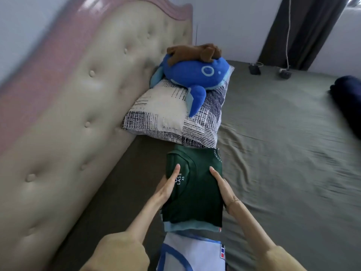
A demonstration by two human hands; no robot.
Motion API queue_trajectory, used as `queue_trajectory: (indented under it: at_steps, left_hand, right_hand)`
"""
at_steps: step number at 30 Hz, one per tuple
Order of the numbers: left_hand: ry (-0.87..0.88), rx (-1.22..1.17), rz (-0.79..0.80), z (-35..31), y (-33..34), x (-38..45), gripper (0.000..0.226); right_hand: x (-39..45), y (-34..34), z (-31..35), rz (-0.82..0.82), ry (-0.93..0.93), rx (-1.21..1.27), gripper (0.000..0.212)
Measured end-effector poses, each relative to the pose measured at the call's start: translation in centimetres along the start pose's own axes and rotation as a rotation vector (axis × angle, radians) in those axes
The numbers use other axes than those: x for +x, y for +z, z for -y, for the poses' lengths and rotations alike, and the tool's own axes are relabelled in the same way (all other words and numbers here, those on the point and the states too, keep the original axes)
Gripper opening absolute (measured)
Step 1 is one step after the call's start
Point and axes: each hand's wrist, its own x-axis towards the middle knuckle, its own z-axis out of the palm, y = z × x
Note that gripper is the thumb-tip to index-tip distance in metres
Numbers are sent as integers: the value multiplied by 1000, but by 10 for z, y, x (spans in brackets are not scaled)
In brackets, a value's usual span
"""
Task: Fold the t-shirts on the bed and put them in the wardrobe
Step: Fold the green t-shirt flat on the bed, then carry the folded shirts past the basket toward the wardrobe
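A folded dark green t-shirt (195,188) tops a stack above the bed sheet (283,153), just in front of the patterned pillow (168,118). The left hand (168,184) and right hand (222,186) clasp its sides, thumbs flat on top, the other fingers hidden underneath. Beneath it a teal layer (191,227) and a white, blue-trimmed shirt (191,253) show only partly, the latter cut off by the frame's lower edge.
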Motion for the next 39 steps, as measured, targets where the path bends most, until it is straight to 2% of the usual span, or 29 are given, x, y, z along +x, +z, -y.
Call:
queue_trajectory:
  at_steps: [5, 8, 10, 12, 15, 19, 24, 26, 29, 31, 33, 36, 39]
  left_hand:
    - [-15, 14, -118, -12, -41, -65, 88]
    - [-23, -29, -183, -12, -66, -118, 87]
    - [-51, -64, -295, -8, -84, -161, 85]
    - [-63, -98, -350, 4, -100, -201, 95]
    - [-66, -109, -354, 31, -126, -248, 108]
    - [-100, -202, -465, 72, -154, -334, 102]
    - [-173, -378, -758, 133, -180, -468, 117]
    - [-181, -460, -835, 149, -184, -520, 108]
    - [-200, -586, -992, 192, -187, -604, 95]
    - [-218, -644, -1086, 221, -188, -652, 95]
    - [-228, -729, -1204, 256, -186, -706, 87]
    - [-216, -829, -1304, 296, -182, -770, 74]
    - [-194, -897, -1434, 337, -175, -837, 84]
  right_hand:
    - [-39, 40, 9, 34, -37, -93, 107]
    - [-67, 69, 4, 106, -36, -162, 107]
    - [-93, 92, 2, 185, -24, -235, 106]
    - [-113, 112, -8, 247, -15, -303, 104]
    - [-141, 142, -25, 318, -5, -399, 111]
    - [-203, 193, -55, 482, 3, -523, 120]
    - [-303, 264, -118, 753, 61, -650, 111]
    - [-341, 289, -144, 849, 65, -688, 108]
    - [-411, 330, -196, 1015, 84, -776, 114]
    - [-454, 349, -228, 1088, 108, -857, 107]
    - [-503, 368, -268, 1191, 149, -926, 99]
    - [-561, 390, -323, 1285, 156, -988, 106]
    - [-622, 406, -380, 1398, 179, -1076, 112]
